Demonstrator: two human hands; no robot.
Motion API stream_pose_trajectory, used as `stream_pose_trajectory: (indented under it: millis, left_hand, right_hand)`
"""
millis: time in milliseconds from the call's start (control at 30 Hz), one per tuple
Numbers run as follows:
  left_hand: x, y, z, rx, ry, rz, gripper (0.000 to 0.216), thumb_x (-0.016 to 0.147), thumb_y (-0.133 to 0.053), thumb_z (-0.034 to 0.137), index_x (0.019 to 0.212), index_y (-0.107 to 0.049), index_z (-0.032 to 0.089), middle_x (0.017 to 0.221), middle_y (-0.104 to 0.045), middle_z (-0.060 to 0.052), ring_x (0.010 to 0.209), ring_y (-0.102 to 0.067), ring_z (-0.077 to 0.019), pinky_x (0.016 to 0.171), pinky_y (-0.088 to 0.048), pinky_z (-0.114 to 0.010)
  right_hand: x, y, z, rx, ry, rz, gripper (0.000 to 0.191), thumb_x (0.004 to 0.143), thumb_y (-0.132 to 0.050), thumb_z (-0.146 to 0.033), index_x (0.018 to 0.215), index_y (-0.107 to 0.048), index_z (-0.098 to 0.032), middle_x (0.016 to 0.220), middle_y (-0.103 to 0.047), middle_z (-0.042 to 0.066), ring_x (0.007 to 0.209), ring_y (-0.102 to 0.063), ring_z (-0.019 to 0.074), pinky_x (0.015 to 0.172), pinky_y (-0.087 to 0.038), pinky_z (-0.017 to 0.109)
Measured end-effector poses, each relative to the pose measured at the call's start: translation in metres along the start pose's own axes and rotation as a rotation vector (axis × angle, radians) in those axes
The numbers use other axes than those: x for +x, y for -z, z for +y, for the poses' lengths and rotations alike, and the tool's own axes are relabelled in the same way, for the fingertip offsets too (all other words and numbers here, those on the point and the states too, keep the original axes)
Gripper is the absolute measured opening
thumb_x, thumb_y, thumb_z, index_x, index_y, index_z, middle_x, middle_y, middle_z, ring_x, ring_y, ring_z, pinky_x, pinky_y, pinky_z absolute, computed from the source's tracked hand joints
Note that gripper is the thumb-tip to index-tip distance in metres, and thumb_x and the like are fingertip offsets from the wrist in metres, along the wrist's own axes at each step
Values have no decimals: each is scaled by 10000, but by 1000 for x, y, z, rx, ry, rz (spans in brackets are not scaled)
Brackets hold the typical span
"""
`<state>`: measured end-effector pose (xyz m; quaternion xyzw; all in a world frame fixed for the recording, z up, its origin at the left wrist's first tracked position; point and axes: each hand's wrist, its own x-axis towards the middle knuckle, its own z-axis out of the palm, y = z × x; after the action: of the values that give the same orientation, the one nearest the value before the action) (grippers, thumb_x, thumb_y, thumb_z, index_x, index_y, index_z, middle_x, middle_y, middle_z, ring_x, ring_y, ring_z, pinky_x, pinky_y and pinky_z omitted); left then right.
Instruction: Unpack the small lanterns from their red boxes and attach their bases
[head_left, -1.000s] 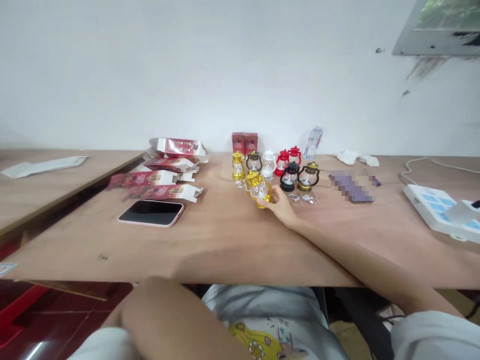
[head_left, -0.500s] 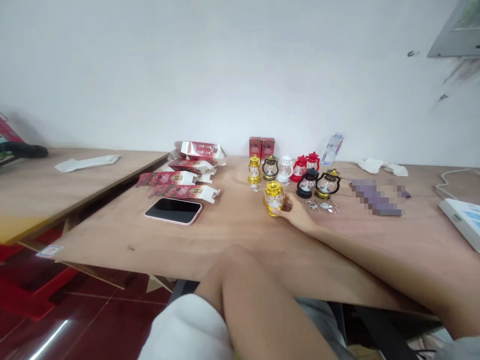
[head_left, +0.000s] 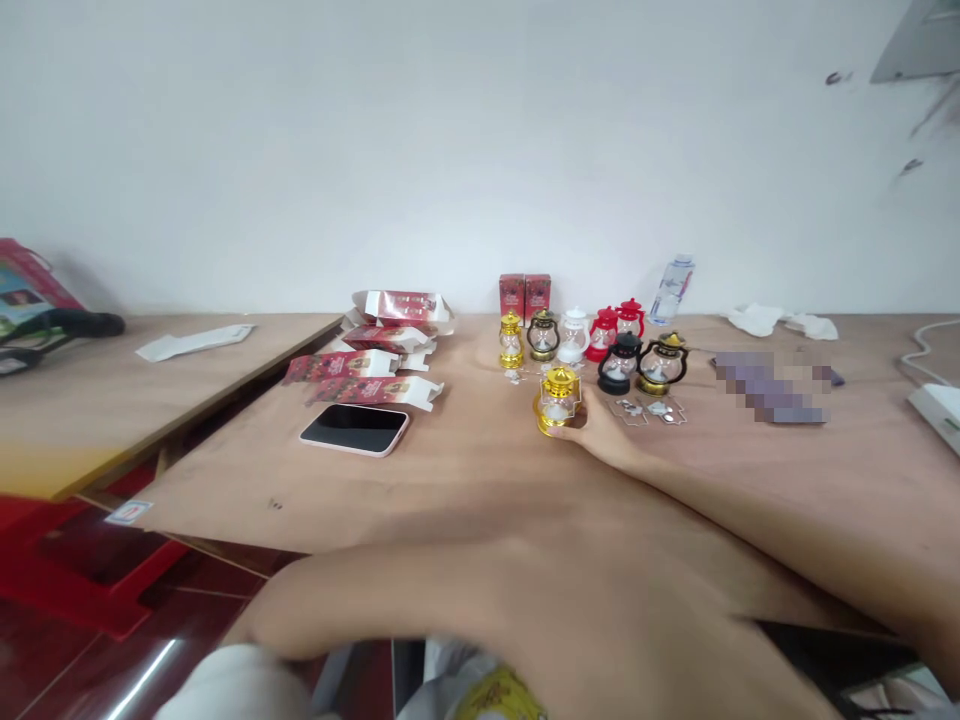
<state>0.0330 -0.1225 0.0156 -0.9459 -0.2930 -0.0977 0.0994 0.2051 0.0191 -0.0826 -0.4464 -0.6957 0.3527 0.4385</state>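
My right hand [head_left: 606, 438] comes in from the right, its fingers and thumb wrapped round the lower part of a small gold lantern [head_left: 559, 395]. The lantern stands roughly upright at the table, with a thin wire frame across its clear globe. My left forearm [head_left: 420, 595] sweeps blurred across the bottom, close to the camera; its hand is out of frame. Behind the held lantern stand another gold lantern [head_left: 511, 342], a bronze one [head_left: 543, 336], a white one [head_left: 574, 338] and two red ones [head_left: 602, 335]. A black lantern [head_left: 619, 366] and a black-and-gold one [head_left: 662, 366] are nearer.
Wire frames with small pieces [head_left: 660, 410] lie right of my hand. Two red boxes [head_left: 512, 297] and a bottle [head_left: 673, 290] stand by the wall. Opened cartons [head_left: 367, 390] and a phone [head_left: 354, 430] lie left. Crumpled tissues [head_left: 754, 318] and a pixelated purple item [head_left: 772, 390] lie right.
My left forearm has swung from a steep angle to lying more level across the bottom. The view has shifted a little. My right hand keeps its hold on the gold lantern.
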Motion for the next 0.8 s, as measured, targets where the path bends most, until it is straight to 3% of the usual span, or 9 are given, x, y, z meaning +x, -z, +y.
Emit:
stream_pose_trajectory:
  millis: [133,167,233,300,367,433,533,667,800]
  left_hand:
    - [-12,23,-105,11,126,-9,458,769,-496,487,1129,-585,217,1082,-632,-102,1017,-546,-276,830,-426,-424]
    - [-20,24,-132,29,201,-11,452,757,-518,439,1119,-579,176,1083,-624,-135,999,-551,-295,821,-425,-440]
    - [-37,21,-181,103,485,-103,557,641,-624,395,1144,-549,169,1172,-581,-152,1092,-494,-347,882,-380,-476]
    - [-52,13,-215,103,616,-265,732,527,-692,327,1217,-494,183,1237,-541,-158,1147,-452,-371,924,-339,-479]
    - [-60,4,-233,47,668,-363,749,539,-683,315,1249,-474,204,1173,-582,-132,1080,-510,-346,900,-356,-432]
    - [-59,1,-236,21,675,-345,681,591,-664,368,1230,-498,203,1070,-620,-113,980,-563,-319,836,-389,-381]
    - [-46,7,-222,49,596,-100,637,637,-654,435,1205,-513,185,1062,-595,-114,925,-571,-293,774,-416,-342]
    - [-19,16,-186,110,388,284,595,712,-634,345,1256,-456,182,1100,-544,-118,970,-545,-262,786,-436,-335]
    - [5,5,-150,214,188,545,522,766,-617,305,1245,-450,182,1125,-554,-141,1008,-536,-252,809,-440,-356]
  right_hand:
    - [-3,-1,-7,56,17,-10,735,599,-782,-389,1195,-400,-189,1206,-555,113,1080,-556,240,918,-446,407]
    - [-3,-1,-8,59,34,-14,746,598,-784,-395,1202,-395,-192,1227,-542,113,1108,-541,241,934,-438,407]
    - [-4,0,-9,43,57,-21,727,616,-771,-408,1204,-401,-194,1245,-530,112,1140,-520,244,951,-426,410]
    - [-3,0,-8,16,60,-7,667,652,-742,-413,1192,-419,-196,1225,-544,108,1119,-532,246,935,-433,415]
    - [-2,0,-5,-13,48,35,598,683,-712,-413,1170,-439,-199,1173,-573,100,1066,-560,245,903,-450,422]
    - [-1,1,-3,-62,21,90,547,709,-682,-418,1151,-449,-197,1112,-595,96,1011,-579,251,867,-465,440]
    - [-4,1,-6,-205,69,265,614,719,-660,-417,1217,-395,-174,1170,-539,135,1098,-516,291,910,-430,500]
    - [-21,-1,-20,-503,439,532,714,776,-597,-336,1355,-221,-154,1351,-300,191,1284,-302,329,1003,-331,536]
    - [-41,-8,-33,-665,893,545,662,798,-570,-253,1362,-224,-276,1149,-456,92,1046,-483,249,874,-411,420]
